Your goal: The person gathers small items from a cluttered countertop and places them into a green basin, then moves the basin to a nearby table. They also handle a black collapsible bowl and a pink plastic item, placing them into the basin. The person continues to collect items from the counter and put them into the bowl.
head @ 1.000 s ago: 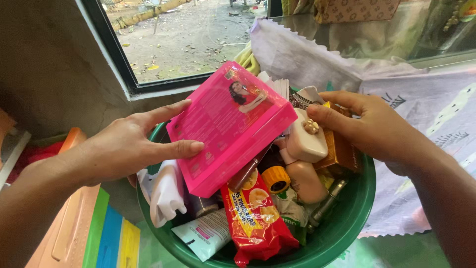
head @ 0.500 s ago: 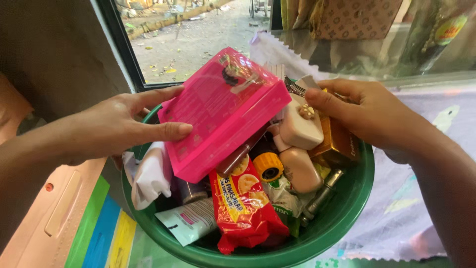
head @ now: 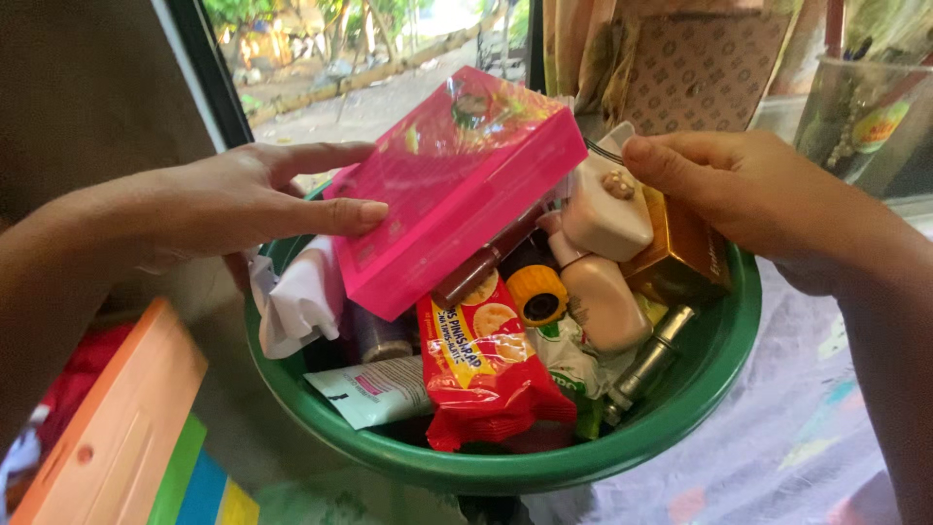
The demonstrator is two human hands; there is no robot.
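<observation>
Left hand (head: 228,204) of mine grips a pink box (head: 452,185), tilted above the green basin (head: 700,389). Right hand (head: 753,199) pinches a cream case (head: 607,209) just beside it, a gold box (head: 685,253) under my palm.

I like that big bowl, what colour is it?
The bowl is green, seen in the head view.

left hand (head: 233,209) gripping, right hand (head: 748,199) — fingers curled
</observation>
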